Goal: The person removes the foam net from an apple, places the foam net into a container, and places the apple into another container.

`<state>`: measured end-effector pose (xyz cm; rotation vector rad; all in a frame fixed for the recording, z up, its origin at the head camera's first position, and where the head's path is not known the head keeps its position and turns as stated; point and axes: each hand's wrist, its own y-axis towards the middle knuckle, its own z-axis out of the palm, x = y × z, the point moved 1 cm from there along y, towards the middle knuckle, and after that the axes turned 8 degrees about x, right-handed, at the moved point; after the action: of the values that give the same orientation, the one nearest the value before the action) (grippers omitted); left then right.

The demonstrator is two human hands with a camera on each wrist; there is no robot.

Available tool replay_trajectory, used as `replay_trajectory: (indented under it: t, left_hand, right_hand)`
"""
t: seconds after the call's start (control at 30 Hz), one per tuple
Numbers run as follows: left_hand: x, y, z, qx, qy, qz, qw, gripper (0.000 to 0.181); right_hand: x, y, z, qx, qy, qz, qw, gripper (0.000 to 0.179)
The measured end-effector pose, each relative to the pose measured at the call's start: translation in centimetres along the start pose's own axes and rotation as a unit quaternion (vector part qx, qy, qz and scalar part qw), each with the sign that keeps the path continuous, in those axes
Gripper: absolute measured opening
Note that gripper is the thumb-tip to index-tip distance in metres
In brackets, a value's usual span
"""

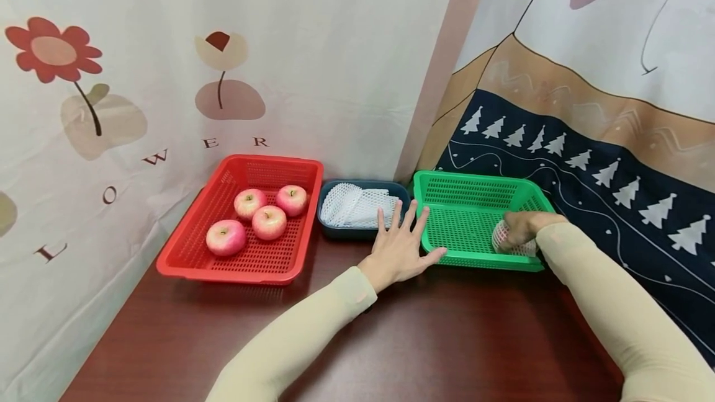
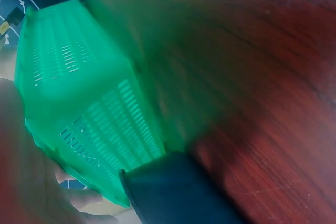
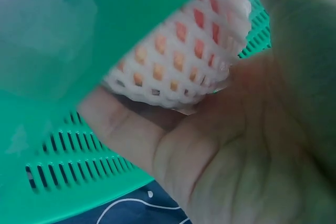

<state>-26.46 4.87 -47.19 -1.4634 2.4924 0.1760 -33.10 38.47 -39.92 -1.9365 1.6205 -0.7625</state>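
Observation:
My right hand (image 1: 519,228) reaches into the right end of the green basket (image 1: 458,222) and grips an apple in a white foam net (image 3: 178,51). Through the mesh, red and yellow skin shows in the right wrist view, with the fingers and thumb around it. My left hand (image 1: 398,253) has its fingers spread straight, holding nothing. It hovers over the table between the dark blue basket (image 1: 346,232) and the green one, its fingertips overlapping both rims in the head view. White foam nets (image 1: 357,205) lie in the blue basket.
A red basket (image 1: 246,275) at the left holds several bare apples (image 1: 226,237). All three baskets stand along the back of the dark brown table (image 1: 424,340). Printed curtains (image 1: 335,67) hang right behind and to the right.

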Motion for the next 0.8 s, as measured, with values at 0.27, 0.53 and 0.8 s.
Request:
replay_trajectory:
  t: [0.27, 0.53, 0.8]
  left_hand:
    - [-0.19, -0.09, 0.08, -0.001, -0.004, 0.000, 1.0000, 0.101]
    - [-0.26, -0.09, 0.05, -0.004, 0.004, -0.002, 1.0000, 0.101]
    - [-0.24, -0.13, 0.02, -0.002, 0.005, -0.003, 1.0000, 0.101]
  right_hand:
    - [-0.08, 0.02, -0.05, -0.006, -0.035, -0.029, 0.9990, 0.079]
    - [-0.47, 0.29, 0.41, -0.016, -0.031, -0.039, 0.9987, 0.077]
    - [-0.40, 0.07, 0.31, -0.016, -0.033, -0.049, 0.9981, 0.073]
